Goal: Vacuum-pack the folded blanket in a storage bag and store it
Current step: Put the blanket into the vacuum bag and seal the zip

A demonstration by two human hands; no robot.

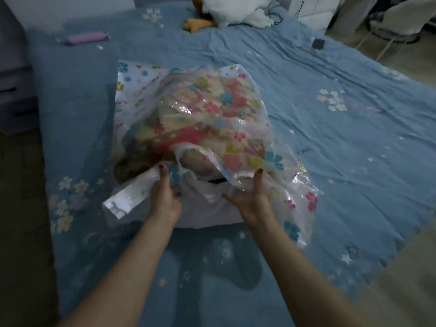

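Note:
A clear plastic storage bag [141, 90] printed with coloured flowers lies on the blue bed. The folded blanket [195, 123], yellow with red and pink patches, shows through it as a bulky lump. The bag's mouth faces me and gapes in the middle. My left hand [164, 193] grips the left side of the mouth's white edge strip. My right hand [253, 193] grips the upper layer of the mouth on the right, thumb on top. Both hands hold the plastic just above the bedsheet.
The bed [330, 74] has a blue flowered sheet. A white and yellow plush toy [226, 13] lies at the far end, with a small dark object [318, 44] to its right and a purple item [86, 37] at the far left. Floor shows on both sides.

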